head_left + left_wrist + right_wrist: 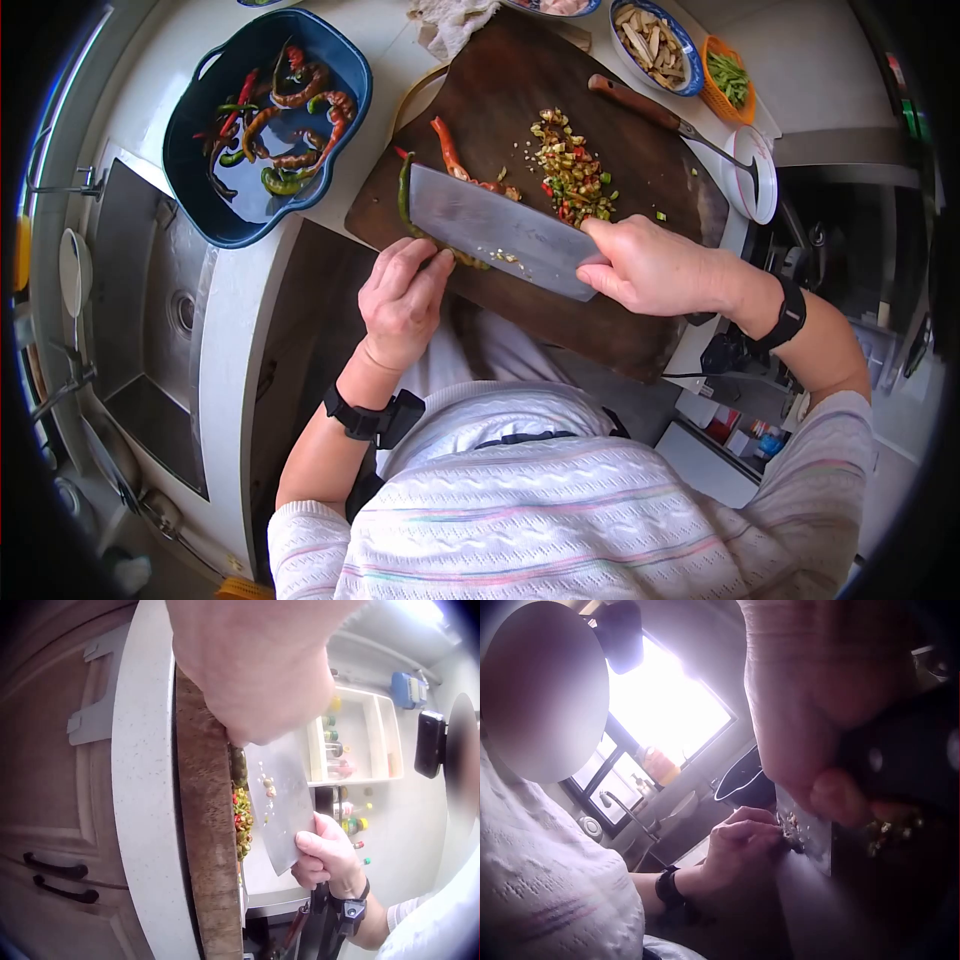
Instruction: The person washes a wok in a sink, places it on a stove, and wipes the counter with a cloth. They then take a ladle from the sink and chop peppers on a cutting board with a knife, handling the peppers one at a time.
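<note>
The right hand grips the handle of a wide cleaver, whose blade carries bits of chopped pepper. Beside the blade's far end, the left hand holds peppers at the near left edge of the dark wooden board, fingers bent. A long green pepper extends beyond those fingers along the blade. Behind the blade lies a red pepper. Chopped peppers form a heap right of it. In the left wrist view, the cleaver stands beside the left hand, which hides most of the held peppers.
A blue basin of water and whole peppers stands left of the board, near the sink. A wooden-handled knife lies on the board's far right. Beyond are a bowl, an orange basket and a white bowl.
</note>
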`<state>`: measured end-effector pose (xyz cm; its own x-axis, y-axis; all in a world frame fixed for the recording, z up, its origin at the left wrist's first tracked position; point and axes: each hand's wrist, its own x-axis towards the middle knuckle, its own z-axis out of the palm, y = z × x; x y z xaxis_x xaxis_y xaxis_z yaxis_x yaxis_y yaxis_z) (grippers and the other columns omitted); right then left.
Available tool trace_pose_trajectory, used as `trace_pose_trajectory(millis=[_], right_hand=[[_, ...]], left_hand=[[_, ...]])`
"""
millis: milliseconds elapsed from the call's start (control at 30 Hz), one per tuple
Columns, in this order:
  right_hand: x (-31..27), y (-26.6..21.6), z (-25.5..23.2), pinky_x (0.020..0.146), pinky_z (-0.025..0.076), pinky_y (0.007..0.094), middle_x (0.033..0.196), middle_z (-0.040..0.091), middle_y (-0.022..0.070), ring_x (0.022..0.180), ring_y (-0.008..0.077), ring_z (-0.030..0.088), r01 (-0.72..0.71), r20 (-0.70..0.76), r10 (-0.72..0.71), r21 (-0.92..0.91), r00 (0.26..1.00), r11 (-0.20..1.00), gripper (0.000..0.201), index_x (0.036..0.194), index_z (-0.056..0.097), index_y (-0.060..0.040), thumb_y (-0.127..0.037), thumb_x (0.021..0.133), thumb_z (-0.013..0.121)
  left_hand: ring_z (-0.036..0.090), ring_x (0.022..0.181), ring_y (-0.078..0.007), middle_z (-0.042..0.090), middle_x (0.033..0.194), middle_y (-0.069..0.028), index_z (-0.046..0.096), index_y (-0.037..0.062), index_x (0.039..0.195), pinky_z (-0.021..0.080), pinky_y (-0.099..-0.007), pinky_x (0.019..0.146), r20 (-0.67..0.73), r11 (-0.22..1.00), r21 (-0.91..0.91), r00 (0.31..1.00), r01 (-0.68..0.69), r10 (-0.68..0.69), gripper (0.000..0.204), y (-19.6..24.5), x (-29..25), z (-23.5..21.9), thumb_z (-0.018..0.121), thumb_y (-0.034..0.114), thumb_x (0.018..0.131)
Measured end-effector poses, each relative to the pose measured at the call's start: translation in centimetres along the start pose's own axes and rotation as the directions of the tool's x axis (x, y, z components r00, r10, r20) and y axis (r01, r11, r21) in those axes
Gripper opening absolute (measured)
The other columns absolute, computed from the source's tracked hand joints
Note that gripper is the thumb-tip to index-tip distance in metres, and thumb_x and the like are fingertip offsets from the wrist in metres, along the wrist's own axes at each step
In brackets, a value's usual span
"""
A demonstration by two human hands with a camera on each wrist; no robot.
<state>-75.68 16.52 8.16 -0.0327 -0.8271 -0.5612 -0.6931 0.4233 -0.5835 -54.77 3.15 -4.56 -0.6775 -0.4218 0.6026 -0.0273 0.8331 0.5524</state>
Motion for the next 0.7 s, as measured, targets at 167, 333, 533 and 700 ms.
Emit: trace_pose_trajectory(millis=[167, 333, 533, 700], right_hand=[[0.0, 0.8, 2.8, 0.064, 0.048, 0.0475, 0.070, 0.060, 0.0255, 0.072, 0.0437, 0.060, -0.014, -0.094, 0.015, 0.008, 0.995, 1.000, 0.024, 0.084, 0.048, 0.0048, -0.016, 0.085, 0.059], [-0.5, 2.3, 6.2, 0.059, 0.047, 0.0469, 0.067, 0.060, 0.0235, 0.067, 0.0424, 0.060, 0.036, -0.267, -0.019, 0.060, 0.964, 0.998, 0.025, 0.082, 0.046, 0.0036, -0.017, 0.085, 0.061], [-4.5, 1.4, 5.1, 0.054, 0.044, 0.0460, 0.062, 0.056, 0.0228, 0.062, 0.0423, 0.059, -0.040, -0.390, 0.066, 0.072, 0.918, 0.997, 0.025, 0.079, 0.046, 0.0015, -0.017, 0.085, 0.061], [-8.0, 3.1, 7.0, 0.053, 0.046, 0.0429, 0.067, 0.059, 0.0252, 0.068, 0.0424, 0.061, -0.114, -0.561, 0.198, 0.182, 0.804, 0.977, 0.023, 0.079, 0.044, 0.0036, -0.012, 0.084, 0.061]], left_hand=[[0.061, 0.080, -0.0240, 0.058, 0.086, -0.0068, 0.067, 0.0028, 0.082, 0.052, -0.0313, 0.065, -0.001, 0.999, 0.026, 1.000, -0.027, 0.027, 0.023, -0.2, -0.2, 0.0, 0.071, -0.005, 0.061], [0.061, 0.081, -0.0247, 0.058, 0.085, -0.0069, 0.067, 0.0035, 0.082, 0.052, -0.0329, 0.067, 0.035, 0.998, 0.022, 0.998, -0.055, 0.054, 0.021, 0.2, 0.3, -0.3, 0.071, -0.004, 0.063], [0.059, 0.077, -0.0265, 0.059, 0.084, -0.0092, 0.067, 0.0030, 0.080, 0.049, -0.0344, 0.065, 0.102, 0.999, -0.038, 0.995, -0.008, 0.012, 0.015, 0.6, 1.7, -0.3, 0.071, -0.003, 0.067], [0.059, 0.077, -0.0275, 0.060, 0.085, -0.0082, 0.066, 0.0047, 0.084, 0.050, -0.0350, 0.065, 0.225, 1.000, 0.009, 0.974, -0.004, 0.002, 0.015, 0.5, 4.3, -2.2, 0.071, 0.003, 0.070]])
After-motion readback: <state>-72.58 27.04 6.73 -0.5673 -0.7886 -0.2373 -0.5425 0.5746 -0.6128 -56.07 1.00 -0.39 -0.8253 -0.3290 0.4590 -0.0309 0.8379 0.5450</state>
